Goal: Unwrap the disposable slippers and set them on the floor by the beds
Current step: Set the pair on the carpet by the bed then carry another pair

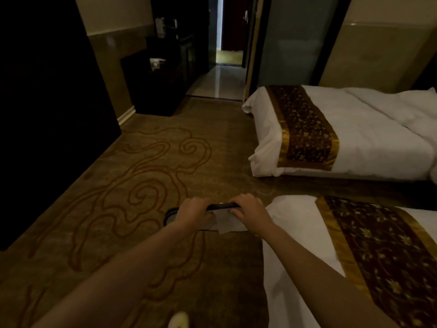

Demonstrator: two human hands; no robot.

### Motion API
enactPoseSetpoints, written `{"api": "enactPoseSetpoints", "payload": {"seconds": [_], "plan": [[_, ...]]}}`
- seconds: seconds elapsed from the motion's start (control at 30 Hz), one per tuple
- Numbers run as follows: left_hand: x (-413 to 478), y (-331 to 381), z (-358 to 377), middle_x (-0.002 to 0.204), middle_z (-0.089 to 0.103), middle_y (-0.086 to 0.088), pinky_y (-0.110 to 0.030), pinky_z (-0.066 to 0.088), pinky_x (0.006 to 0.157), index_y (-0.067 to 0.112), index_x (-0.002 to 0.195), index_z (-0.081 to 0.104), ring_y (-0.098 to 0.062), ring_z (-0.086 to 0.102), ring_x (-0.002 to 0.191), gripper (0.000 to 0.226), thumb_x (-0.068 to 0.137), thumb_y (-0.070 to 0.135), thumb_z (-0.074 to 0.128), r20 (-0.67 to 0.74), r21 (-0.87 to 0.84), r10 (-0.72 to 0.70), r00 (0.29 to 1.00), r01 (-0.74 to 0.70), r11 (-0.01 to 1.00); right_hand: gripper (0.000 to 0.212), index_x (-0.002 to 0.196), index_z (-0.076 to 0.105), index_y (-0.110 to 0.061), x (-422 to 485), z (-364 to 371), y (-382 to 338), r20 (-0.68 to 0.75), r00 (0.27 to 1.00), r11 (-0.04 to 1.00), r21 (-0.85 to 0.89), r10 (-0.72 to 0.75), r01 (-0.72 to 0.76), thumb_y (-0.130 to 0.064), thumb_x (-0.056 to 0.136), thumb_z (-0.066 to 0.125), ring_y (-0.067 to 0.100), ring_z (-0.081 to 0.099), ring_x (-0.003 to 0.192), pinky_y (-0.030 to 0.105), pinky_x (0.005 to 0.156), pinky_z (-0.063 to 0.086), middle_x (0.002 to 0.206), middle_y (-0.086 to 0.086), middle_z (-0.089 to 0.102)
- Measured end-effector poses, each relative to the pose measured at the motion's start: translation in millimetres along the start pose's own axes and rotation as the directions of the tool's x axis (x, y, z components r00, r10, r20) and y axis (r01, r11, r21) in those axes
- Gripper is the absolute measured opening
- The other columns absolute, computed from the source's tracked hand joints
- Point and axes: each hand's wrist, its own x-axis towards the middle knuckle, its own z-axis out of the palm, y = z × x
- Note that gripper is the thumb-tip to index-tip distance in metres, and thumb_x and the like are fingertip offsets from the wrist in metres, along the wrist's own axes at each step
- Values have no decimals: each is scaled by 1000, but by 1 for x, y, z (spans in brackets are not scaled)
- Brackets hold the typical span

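Note:
Both my hands hold a pair of disposable slippers [221,206] out in front of me, above the carpet near the foot corner of the near bed [307,233]. The slippers show a thin dark edge on top and a pale toe end sticking out to the left. My left hand [195,213] grips the left part. My right hand [250,215] grips the right part. A white paper wrapper [225,223] hangs crumpled between and below my hands. Most of the slippers are hidden by my fingers.
The far bed [354,129], white with a brown-gold runner, stands at the right, with a strip of carpet between the two beds. Patterned carpet [132,185] spreads left. Dark furniture [47,114] lines the left wall. A corridor [220,84] leads away ahead. A pale fuzzy object [179,320] lies at the bottom edge.

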Motion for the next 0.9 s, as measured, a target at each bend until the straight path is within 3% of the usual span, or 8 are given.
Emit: {"api": "enactPoseSetpoints", "payload": {"seconds": [0.13, 0.47, 0.9], "plan": [[108, -14, -3, 102, 68, -11, -33, 45, 70, 11, 99, 63, -30, 62, 94, 23, 87, 29, 54, 28, 9, 92, 995, -92, 996, 25, 114, 60, -21, 78, -5, 48, -39, 995, 995, 14, 96, -95, -28, 92, 51, 21, 49, 109, 36, 91, 36, 115, 3, 60], [366, -36, -23, 108, 68, -6, -36, 49, 82, 21, 109, 62, -27, 61, 98, 25, 86, 25, 55, 146, -44, 351, 925, -348, 936, 23, 111, 61, -22, 249, -33, 149, -147, 931, 942, 74, 335, -327, -31, 92, 51, 20, 52, 102, 34, 84, 38, 109, 2, 61], [642, 43, -2, 94, 68, -7, -29, 43, 67, 17, 97, 63, -23, 61, 86, 19, 85, 28, 54, 214, -115, 561, 800, -550, 828, 25, 113, 59, -21, 392, -79, 350, -210, 832, 858, 110, 513, -502, -31, 92, 51, 20, 52, 104, 38, 89, 41, 109, 1, 61]]}}
